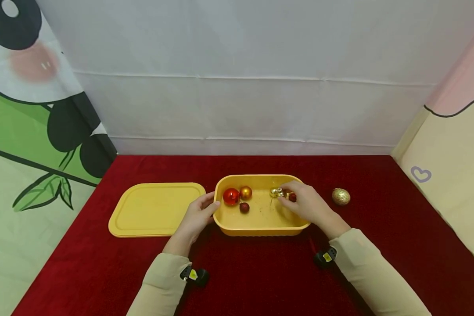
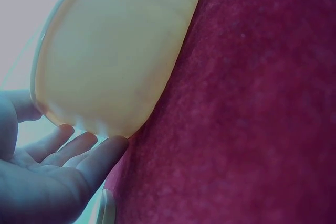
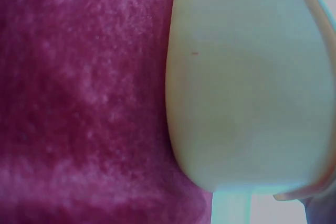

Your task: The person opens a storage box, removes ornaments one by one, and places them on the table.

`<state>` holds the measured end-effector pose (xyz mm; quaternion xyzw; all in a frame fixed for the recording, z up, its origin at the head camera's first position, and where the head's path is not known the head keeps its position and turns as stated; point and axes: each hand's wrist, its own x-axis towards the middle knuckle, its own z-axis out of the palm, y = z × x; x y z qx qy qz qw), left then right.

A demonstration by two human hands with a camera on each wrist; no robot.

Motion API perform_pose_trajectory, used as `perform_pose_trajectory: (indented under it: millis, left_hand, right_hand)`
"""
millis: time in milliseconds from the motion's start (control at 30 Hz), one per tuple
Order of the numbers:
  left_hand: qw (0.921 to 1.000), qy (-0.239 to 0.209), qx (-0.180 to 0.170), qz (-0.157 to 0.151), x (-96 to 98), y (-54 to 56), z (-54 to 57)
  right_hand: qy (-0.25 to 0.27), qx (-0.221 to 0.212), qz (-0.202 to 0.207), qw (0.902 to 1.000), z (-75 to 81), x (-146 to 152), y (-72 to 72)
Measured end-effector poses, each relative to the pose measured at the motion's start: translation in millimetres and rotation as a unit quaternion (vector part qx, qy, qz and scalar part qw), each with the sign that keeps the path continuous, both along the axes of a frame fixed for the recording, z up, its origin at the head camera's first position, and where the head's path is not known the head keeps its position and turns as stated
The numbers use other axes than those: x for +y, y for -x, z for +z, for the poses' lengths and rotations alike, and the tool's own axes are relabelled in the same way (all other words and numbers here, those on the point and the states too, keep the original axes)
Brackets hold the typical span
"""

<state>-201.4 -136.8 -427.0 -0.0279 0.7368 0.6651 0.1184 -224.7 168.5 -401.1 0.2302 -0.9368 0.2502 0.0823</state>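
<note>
While the left hand (image 1: 195, 216) holds the yellow box (image 1: 256, 221): its thumb lies at the rim of the left end; its fingertips touch the outer wall there, as the left wrist view shows; it is grasping the box.
Right hand (image 1: 306, 204): it reaches over the box's right end; thumb and fingertips pinch a shiny gold bauble (image 1: 274, 192); whether that bauble touches the box floor, I cannot tell.
Dark red ball (image 1: 292, 197): partly hidden; it shows between the right hand's thumb and fingers, inside the box.
Left half of the box: a bright red bauble (image 1: 231, 196), an amber bauble (image 1: 245, 192) and a small maroon ball (image 1: 244, 208) lie near one another; the bright red one is nearest the end wall.
Yellow lid (image 1: 152, 210): flat on the red cloth (image 1: 256, 276), left of the box.
Textured gold ball (image 1: 341, 196): on the cloth, right of the box and apart from it.
</note>
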Motion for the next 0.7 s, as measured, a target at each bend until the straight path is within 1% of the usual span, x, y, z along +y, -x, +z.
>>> perform_pose_trajectory:
  millis: [167,333,500,700]
  left_hand:
    - [1.0,0.0,0.001,-0.002,-0.5,0.2,-0.4]
    - [1.0,-0.002,0.001,-0.001,-0.4,-0.3,0.3]
    - [1.0,-0.004,-0.002,0.0,-0.1,-1.2,1.5]
    - [1.0,-0.005,0.0,0.0,0.2,-1.6,2.7]
  right_hand:
    - [0.022,0.013,-0.007,0.9996,-1.2,4.3,-1.2]
    - [0.051,0.027,-0.009,0.9983,0.7,9.2,-5.8]
    - [0.063,0.042,-0.018,0.9969,2.3,13.9,-9.8]
    - [0.074,0.046,-0.036,0.9956,4.1,20.1,-11.8]
